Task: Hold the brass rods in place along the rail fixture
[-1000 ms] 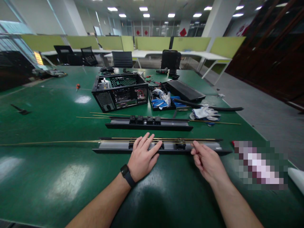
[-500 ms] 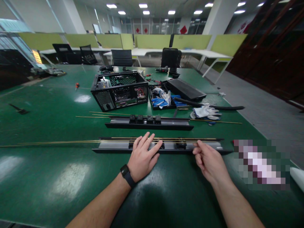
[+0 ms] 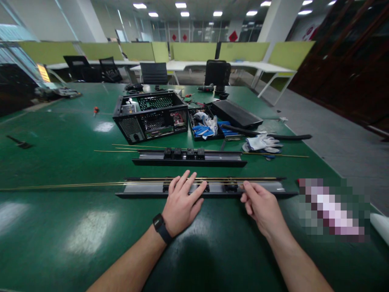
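Note:
My left hand (image 3: 181, 209), with a dark watch (image 3: 161, 227) on the wrist, lies with fingers spread over a long black-edged channel (image 3: 133, 189). Thin brass-coloured rods (image 3: 75, 185) run along the channel and stick out far past its left end. Small black blocks (image 3: 231, 185) sit inside it, some partly covered by my left fingers. At the right part of the channel, my right hand (image 3: 263, 206) pinches the end of a thin rod between thumb and forefinger. The exact contact is hard to see.
Behind lies a second channel (image 3: 188, 162) with several black blocks and thin rods. Farther back are an open computer case (image 3: 152, 117), a tray with gloves (image 3: 206, 125), more gloves (image 3: 263, 142) and a black tube (image 3: 291, 138). A blurred-out item (image 3: 331, 209) lies at right.
My right hand has slid a little to the left along the channel, still pinching. The left hand keeps its place with fingers spread. The view has shifted slightly.

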Tool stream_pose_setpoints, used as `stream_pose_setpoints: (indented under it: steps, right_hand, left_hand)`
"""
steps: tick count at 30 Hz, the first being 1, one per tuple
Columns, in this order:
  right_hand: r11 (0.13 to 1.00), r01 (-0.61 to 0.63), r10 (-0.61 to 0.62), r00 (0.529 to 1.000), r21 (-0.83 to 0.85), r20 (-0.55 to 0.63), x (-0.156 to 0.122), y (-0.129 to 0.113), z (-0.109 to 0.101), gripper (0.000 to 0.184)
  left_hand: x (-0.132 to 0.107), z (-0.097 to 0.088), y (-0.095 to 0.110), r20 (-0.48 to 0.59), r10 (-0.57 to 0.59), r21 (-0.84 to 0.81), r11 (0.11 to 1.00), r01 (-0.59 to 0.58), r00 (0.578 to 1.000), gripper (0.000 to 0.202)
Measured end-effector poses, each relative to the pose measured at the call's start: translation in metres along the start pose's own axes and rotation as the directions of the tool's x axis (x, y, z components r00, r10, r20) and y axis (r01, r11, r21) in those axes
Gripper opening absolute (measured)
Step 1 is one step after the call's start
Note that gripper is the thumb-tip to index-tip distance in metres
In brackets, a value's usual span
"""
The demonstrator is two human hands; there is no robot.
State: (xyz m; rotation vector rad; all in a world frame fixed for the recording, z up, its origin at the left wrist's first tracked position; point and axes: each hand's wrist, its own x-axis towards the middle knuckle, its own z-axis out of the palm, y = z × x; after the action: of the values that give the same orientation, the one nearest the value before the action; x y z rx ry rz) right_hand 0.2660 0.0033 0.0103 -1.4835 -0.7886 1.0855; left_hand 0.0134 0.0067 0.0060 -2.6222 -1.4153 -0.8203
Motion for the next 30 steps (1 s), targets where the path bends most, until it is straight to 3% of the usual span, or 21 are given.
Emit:
stream_pose_setpoints:
  steps: [4,8,14,19,30]
  right_hand:
    - [0.997,0.033,-0.032,0.999,-0.063,0.009,-0.0015,0.0015,0.0022,0.048]
    - [0.999,0.031,-0.03,0.997,0.014,-0.066,-0.0011,-0.0008,-0.0014,0.048]
    - [0.997,0.06,-0.056,0.996,0.052,-0.064,-0.0022,-0.0029,-0.0001,0.045]
    - [1.0,0.027,-0.027,1.0,0.01,-0.016,-0.0071,-0.0038,0.0053,0.043]
    - [0.998,-0.06,0.062,0.996,0.031,-0.062,-0.0017,-0.0008,0.0034,0.046]
  left_hand:
    - [0.0004,0.0,0.001,0.002,-0.005,0.008,1.0,0.005,1.0,0.046]
    - [0.0009,0.0004,0.0012,-0.003,-0.006,0.012,1.0,0.006,1.0,0.045]
    - [0.002,0.0005,0.0007,-0.003,-0.002,0.015,1.0,0.002,1.0,0.044]
    - [0.0027,0.0004,0.0008,-0.005,-0.006,0.032,0.999,0.006,1.0,0.045]
    - [0.0028,0.0029,0.0,0.031,-0.01,0.048,0.999,0.009,0.999,0.043]
